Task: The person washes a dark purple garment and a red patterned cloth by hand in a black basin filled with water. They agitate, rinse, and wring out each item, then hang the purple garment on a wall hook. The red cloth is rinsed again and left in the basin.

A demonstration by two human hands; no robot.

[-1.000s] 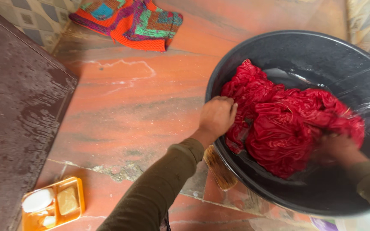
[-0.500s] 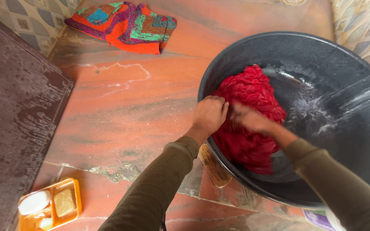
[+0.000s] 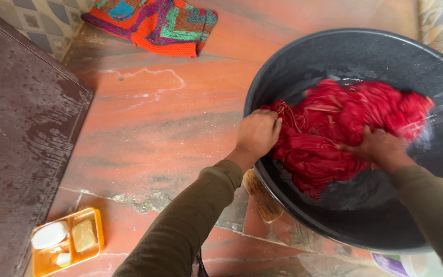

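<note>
A wet red cloth [image 3: 344,123] lies bunched in a large black tub [image 3: 334,51] that holds some water. My left hand [image 3: 257,134] grips the cloth's left end against the tub's near-left rim. My right hand [image 3: 378,149] presses down on the middle of the cloth, fingers spread over the fabric. The cloth is stretched out to the right, its far end blurred with motion. Both arms wear olive-green sleeves.
The tub sits on a wet orange stone floor [image 3: 160,118]. A colourful knitted mat [image 3: 155,23] lies at the far side. A dark wet slab [image 3: 16,128] runs along the left. An orange soap tray [image 3: 67,241] with soap bars sits near left. A brush [image 3: 262,197] lies under the tub's rim.
My right hand has pushed away to the right, spreading the bunched cloth out across the tub. My left hand has stayed at the rim holding the cloth's end.
</note>
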